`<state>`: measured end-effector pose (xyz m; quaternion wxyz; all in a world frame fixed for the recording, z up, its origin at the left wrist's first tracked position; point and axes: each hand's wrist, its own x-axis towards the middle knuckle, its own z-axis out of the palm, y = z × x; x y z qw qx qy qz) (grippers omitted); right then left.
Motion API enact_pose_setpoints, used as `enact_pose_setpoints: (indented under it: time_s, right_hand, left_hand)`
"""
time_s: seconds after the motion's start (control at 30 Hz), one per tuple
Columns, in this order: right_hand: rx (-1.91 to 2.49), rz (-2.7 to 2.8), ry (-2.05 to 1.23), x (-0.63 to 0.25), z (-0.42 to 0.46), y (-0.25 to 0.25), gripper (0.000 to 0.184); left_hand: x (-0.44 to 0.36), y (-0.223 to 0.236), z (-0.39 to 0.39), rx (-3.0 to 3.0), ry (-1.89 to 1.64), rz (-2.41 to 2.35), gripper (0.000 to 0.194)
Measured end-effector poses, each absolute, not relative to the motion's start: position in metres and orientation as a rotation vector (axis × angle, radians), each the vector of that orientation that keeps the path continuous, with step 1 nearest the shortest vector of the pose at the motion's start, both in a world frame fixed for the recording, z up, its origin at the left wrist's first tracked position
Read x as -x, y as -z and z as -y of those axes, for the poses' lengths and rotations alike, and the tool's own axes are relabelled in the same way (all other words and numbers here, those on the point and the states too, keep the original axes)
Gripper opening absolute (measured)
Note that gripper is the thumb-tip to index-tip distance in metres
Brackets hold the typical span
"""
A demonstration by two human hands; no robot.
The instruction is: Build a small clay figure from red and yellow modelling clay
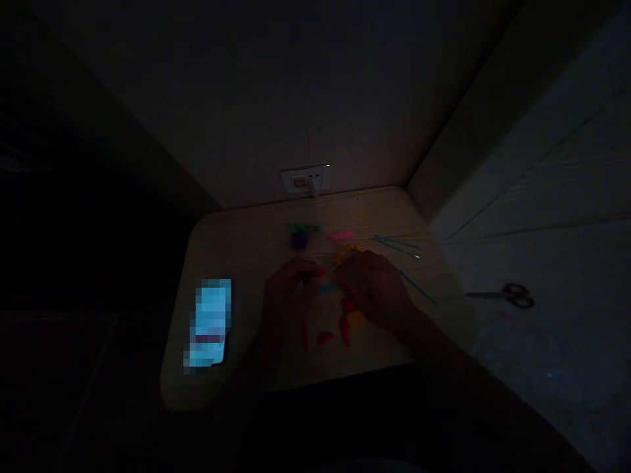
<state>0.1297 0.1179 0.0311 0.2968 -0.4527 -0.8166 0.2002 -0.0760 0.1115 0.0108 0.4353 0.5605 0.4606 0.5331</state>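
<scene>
The scene is very dark. My left hand [290, 289] is closed, its fingertips pinching a small red piece [321, 270]. Close beside it, the fingers of my right hand [377, 282] are closed at one end of a thin blue stick [327, 288], whose other end points toward my left hand. Just behind my right hand lies a yellow-orange beaded-looking loop [348, 251]. Below the hands lie several red pieces [325, 337] and an orange-yellow lump [357, 320]. Their material is too dim to tell.
A lit phone [211, 322] lies at the left of the wooden table [246, 230]. At the back are a green-and-dark-purple object [299, 238] and a pink piece [341, 235]. Thin blue sticks [397, 246] lie at the right, scissors [507, 295] beyond the table edge. A socket [304, 180] is on the wall.
</scene>
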Motion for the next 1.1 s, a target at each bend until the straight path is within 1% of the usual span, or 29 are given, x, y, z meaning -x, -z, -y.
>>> enact_pose_setpoints:
  time_s: [0.1, 0.2, 0.4, 0.5, 0.6, 0.67, 0.73, 0.8, 0.87, 1.0, 1.03, 1.1]
  right_hand:
    - [1.034, 1.898, -0.73, -0.129, -0.107, -0.039, 0.018]
    - [0.979, 1.783, -0.808, -0.125, -0.098, -0.046, 0.019]
    - [0.956, 1.658, -0.855, -0.12, -0.089, -0.05, 0.02]
    - [0.94, 1.613, -0.894, -0.121, -0.087, -0.048, 0.02]
    - [0.961, 1.497, -0.976, -0.128, -0.085, -0.045, 0.019]
    - [1.004, 1.383, -1.032, -0.136, -0.079, -0.041, 0.018]
    - [1.066, 1.301, -1.092, -0.145, -0.069, -0.037, 0.016]
    - [1.132, 1.289, -1.168, -0.154, -0.055, -0.031, 0.017]
    - [1.198, 1.319, -1.221, -0.16, -0.04, -0.026, 0.019]
    - [1.298, 1.368, -1.214, -0.167, -0.016, -0.016, 0.021]
    - [1.308, 1.379, -1.2, -0.167, -0.013, -0.015, 0.022]
    - [1.324, 1.367, -1.178, -0.167, -0.008, -0.012, 0.026]
  left_hand:
    - [0.071, -0.023, -0.099, -1.618, -1.335, -1.188, 0.006]
    - [0.064, -0.035, -0.088, -1.74, -1.348, -1.211, 0.005]
    - [0.05, -0.041, -0.071, -1.615, -1.356, -1.254, 0.007]
    - [0.047, -0.04, -0.064, -1.524, -1.341, -1.272, 0.012]
    - [0.049, -0.037, -0.062, -1.59, -1.3, -1.321, 0.026]
    - [0.052, -0.034, -0.062, -1.731, -1.225, -1.375, 0.024]
    - [0.053, -0.031, -0.062, -1.881, -1.118, -1.434, 0.014]
    - [0.05, -0.028, -0.061, -2.003, -0.99, -1.476, 0.008]
    - [0.043, -0.027, -0.061, -2.105, -0.869, -1.512, 0.009]
    - [0.027, -0.026, -0.059, -2.277, -0.681, -1.64, 0.024]
    - [0.025, -0.026, -0.059, -2.303, -0.626, -1.656, 0.024]
    - [0.022, -0.026, -0.059, -2.329, -0.521, -1.64, 0.019]
